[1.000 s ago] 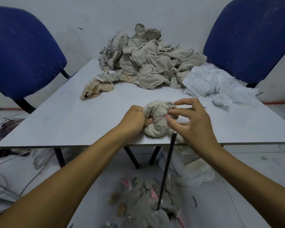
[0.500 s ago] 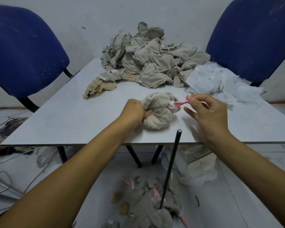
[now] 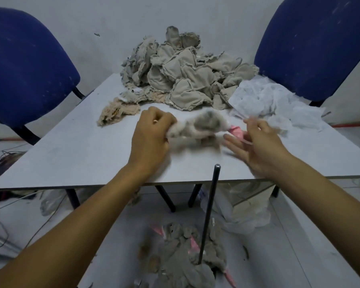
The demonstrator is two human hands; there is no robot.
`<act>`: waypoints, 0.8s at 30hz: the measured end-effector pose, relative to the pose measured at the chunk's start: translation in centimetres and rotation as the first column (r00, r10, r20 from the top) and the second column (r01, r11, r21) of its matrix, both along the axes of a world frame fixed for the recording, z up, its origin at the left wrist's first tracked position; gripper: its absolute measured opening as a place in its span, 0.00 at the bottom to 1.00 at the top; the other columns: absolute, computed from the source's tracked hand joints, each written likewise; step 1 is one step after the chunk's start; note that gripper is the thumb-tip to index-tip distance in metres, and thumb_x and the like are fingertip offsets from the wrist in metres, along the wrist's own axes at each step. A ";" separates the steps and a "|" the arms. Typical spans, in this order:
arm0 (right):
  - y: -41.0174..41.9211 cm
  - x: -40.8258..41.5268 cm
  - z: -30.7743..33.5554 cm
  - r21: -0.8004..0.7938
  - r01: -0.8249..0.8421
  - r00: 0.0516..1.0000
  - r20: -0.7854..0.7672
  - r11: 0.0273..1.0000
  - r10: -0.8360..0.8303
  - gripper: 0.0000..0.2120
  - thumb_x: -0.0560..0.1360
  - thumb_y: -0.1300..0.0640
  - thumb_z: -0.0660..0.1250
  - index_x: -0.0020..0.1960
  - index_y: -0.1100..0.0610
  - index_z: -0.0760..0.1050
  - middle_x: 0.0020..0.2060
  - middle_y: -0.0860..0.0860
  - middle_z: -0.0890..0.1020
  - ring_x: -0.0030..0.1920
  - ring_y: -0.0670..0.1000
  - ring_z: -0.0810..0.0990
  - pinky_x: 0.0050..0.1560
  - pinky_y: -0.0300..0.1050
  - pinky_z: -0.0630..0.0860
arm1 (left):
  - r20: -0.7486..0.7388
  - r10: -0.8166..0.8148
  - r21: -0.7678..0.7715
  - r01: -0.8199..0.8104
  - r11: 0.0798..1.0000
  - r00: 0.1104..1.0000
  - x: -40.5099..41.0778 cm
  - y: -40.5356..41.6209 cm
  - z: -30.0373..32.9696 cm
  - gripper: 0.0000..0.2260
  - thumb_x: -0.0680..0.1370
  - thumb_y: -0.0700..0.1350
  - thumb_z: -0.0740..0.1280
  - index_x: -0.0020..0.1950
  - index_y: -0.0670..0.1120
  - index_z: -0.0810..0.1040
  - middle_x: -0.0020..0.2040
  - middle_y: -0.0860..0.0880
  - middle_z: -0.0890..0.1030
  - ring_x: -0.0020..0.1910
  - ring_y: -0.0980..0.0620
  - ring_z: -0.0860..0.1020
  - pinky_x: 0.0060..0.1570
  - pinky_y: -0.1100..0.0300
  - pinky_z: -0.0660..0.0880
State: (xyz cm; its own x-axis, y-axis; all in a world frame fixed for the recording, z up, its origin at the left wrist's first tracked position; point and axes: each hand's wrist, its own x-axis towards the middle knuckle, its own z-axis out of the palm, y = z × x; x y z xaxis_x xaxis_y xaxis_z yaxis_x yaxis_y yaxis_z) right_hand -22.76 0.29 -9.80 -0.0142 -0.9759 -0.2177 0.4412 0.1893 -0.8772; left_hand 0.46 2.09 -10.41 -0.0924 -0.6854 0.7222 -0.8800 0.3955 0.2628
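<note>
A small beige plush toy (image 3: 200, 127) lies blurred on the white table (image 3: 81, 150), stretched out between my hands. My left hand (image 3: 152, 138) grips its left end with curled fingers. A pink ribbon (image 3: 236, 130) sticks out of its right end. My right hand (image 3: 258, 146) is at that ribbon and pinches it between thumb and forefinger, with the other fingers spread. The blur hides the exact contact.
A big heap of beige fabric pieces (image 3: 183, 73) fills the table's far side, with a tan scrap (image 3: 116, 113) to its left and white cloth (image 3: 274, 102) to its right. Two blue chairs (image 3: 23, 71) flank the table. A black rod (image 3: 209, 213) stands over finished toys (image 3: 183, 254) on the floor.
The toy was bunched up between both hands. My right hand pulled a pink ribbon out to the right, and the toy is now stretched longer and further from me.
</note>
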 end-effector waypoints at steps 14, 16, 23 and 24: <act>1.5 0.8 -0.6 -0.503 -0.431 0.275 -0.864 0.750 -0.422 0.16 0.79 0.51 0.67 0.66 0.48 0.73 0.58 0.51 0.74 0.53 0.51 0.76 0.54 0.51 0.77 | 0.020 -0.019 0.395 0.009 0.919 1.000 -0.3 -0.2 2.4 0.07 0.81 0.47 0.63 0.51 0.49 0.80 0.49 0.51 0.80 0.48 0.49 0.77 0.47 0.52 0.73; 2.0 1.9 -0.7 -0.237 -0.644 0.108 -0.969 0.727 -0.221 0.21 0.75 0.44 0.70 0.67 0.46 0.73 0.56 0.48 0.78 0.53 0.51 0.77 0.53 0.52 0.76 | 0.013 -0.094 0.522 0.073 0.850 0.995 -1.0 -0.7 2.1 0.11 0.82 0.49 0.63 0.62 0.51 0.78 0.57 0.50 0.78 0.54 0.49 0.75 0.51 0.55 0.70; 1.4 1.3 -0.3 -0.543 -0.388 0.212 -0.839 0.745 -0.501 0.09 0.77 0.59 0.67 0.56 0.53 0.79 0.52 0.50 0.79 0.53 0.53 0.76 0.54 0.54 0.74 | -0.512 0.077 0.475 0.208 0.855 0.856 -3.1 -0.9 1.5 0.11 0.76 0.43 0.69 0.54 0.58 0.78 0.42 0.53 0.79 0.38 0.54 0.79 0.29 0.67 0.74; 1.3 1.5 -0.1 -0.550 -0.379 0.273 -0.835 0.744 -0.478 0.07 0.78 0.53 0.68 0.55 0.52 0.79 0.49 0.49 0.79 0.50 0.50 0.77 0.51 0.51 0.75 | -0.624 0.075 0.443 0.274 0.853 0.778 -3.4 -0.8 1.5 0.10 0.77 0.42 0.70 0.52 0.57 0.77 0.40 0.51 0.77 0.36 0.52 0.78 0.33 0.60 0.78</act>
